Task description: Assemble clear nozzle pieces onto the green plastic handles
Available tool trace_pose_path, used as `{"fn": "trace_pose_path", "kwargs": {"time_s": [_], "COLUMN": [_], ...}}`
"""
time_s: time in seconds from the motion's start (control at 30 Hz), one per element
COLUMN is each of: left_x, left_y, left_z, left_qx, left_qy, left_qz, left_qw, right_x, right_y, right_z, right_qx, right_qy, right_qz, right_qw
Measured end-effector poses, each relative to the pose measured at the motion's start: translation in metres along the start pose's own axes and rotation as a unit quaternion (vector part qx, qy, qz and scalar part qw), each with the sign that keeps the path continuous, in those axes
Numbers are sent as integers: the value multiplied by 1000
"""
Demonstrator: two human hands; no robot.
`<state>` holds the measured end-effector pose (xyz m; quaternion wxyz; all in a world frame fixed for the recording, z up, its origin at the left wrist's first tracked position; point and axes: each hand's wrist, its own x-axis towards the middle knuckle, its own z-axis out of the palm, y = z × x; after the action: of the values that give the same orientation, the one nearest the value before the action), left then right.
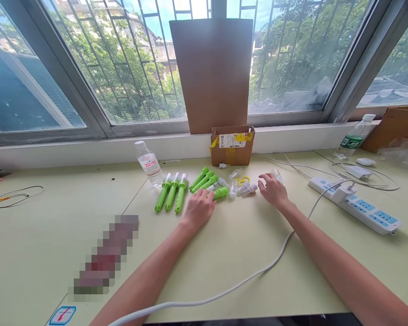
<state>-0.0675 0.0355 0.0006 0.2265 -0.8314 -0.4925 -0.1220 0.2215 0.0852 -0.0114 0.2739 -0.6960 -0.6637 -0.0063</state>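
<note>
My left hand [200,209] rests on the table with its fingers curled over the near end of a bright green plastic tube [221,193]; the fingertips are partly hidden. Beyond it lie several similar green tubes [202,180], close together. To the left, three green tubes with clear caps [172,192] lie side by side. My right hand [274,190] is open, thumb and fingers apart, beside a small clear plastic cap [277,175] that its fingers partly hide. Between my hands are several loose clear caps [234,188] and a yellow plastic piece [243,180].
A water bottle [149,164] stands at back left, a small cardboard box [231,156] at back centre. On the right lie a white power strip [370,213] and cables. A white cord [238,286] crosses under my right forearm. Another bottle [353,138] stands at far right.
</note>
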Motion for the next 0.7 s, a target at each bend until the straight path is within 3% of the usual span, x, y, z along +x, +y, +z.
{"fn": "trace_pose_path", "kwargs": {"time_s": [0.13, 0.23, 0.7], "left_x": [0, 0, -1], "left_y": [1, 2, 2], "left_z": [0, 0, 2], "left_qx": [0, 3, 1], "left_qy": [1, -5, -26], "left_qz": [-3, -2, -13], "left_qw": [1000, 1000, 1000], "right_x": [18, 26, 24], "right_y": [8, 14, 17], "right_z": [2, 5, 14], "right_qx": [-47, -52, -75], "right_qy": [-85, -111, -100], "right_qz": [21, 28, 39], "right_qw": [995, 992, 991]}}
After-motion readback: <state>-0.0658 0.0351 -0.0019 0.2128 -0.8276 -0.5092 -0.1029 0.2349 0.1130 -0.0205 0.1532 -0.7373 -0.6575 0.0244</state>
